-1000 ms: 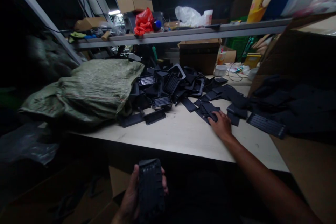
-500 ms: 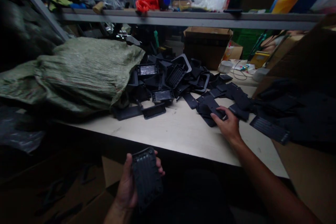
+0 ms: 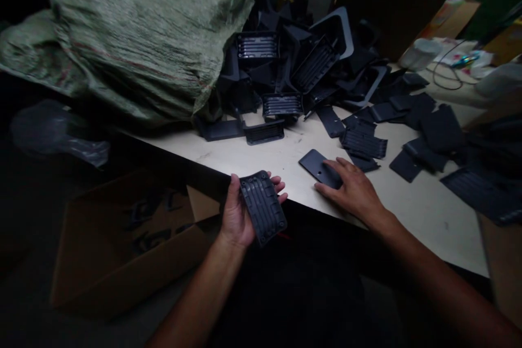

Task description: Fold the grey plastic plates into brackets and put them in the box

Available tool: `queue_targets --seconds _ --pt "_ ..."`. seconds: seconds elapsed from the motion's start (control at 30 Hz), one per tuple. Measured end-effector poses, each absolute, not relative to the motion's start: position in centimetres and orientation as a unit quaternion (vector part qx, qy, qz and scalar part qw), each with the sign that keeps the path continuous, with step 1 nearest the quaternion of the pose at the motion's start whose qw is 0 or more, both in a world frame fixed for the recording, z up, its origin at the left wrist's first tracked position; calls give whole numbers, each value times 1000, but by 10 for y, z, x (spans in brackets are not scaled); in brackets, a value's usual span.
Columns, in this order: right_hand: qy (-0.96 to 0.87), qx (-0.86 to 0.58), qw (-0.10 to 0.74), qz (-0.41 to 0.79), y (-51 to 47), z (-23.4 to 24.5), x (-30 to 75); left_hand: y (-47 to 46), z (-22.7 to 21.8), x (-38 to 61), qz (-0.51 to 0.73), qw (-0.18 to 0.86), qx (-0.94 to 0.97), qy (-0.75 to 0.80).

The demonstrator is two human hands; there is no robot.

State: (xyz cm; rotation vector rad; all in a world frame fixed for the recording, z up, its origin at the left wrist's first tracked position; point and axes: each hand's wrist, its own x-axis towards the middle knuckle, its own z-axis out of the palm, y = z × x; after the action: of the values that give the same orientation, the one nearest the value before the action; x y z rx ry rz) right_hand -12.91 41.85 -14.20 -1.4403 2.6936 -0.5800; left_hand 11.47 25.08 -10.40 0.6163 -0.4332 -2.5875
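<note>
In my left hand [image 3: 240, 215] lies a black ribbed plastic panel [image 3: 264, 207], its ribbed face up and small holes at its corners. The thumb and fingers grip its edges just off the table's front edge. My right hand [image 3: 354, 187] pinches a flat black plastic plate [image 3: 320, 168] with a small hole, low over the table [image 3: 228, 160]. Whether that plate touches the tabletop I cannot tell. Beyond it lie several loose black panels [image 3: 362, 141], and further back a heap of black frames and ribbed parts [image 3: 281, 103].
A green woven sack [image 3: 150, 38] covers the table's left side. Below it on the floor stands an open cardboard box [image 3: 122, 283] with black pieces inside. More dark panels [image 3: 485, 190] lie at the right. Clear plastic tubs [image 3: 420, 54] and a cable [image 3: 442, 84] are at the back right.
My right hand has drawn a flat plate from the loose panels toward me and to the left. My left hand has risen with the ribbed panel. The view has tilted down.
</note>
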Motion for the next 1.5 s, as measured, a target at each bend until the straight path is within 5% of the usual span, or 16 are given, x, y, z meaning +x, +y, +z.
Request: queue_targets --seconds 0.13,0.4,1.27,1.5 --pt "849 -494 41 -183 411 -129 -136 251 -102 104 -934 215 232 -164" --pt "742 -485 203 -416 402 -66 -52 243 -112 89 -923 258 229 -169" --pt "743 -550 180 -336 373 -84 -10 244 -116 75 -883 270 288 -252" --pt "708 -431 279 -484 366 -80 -16 243 -114 77 -906 260 201 -266"
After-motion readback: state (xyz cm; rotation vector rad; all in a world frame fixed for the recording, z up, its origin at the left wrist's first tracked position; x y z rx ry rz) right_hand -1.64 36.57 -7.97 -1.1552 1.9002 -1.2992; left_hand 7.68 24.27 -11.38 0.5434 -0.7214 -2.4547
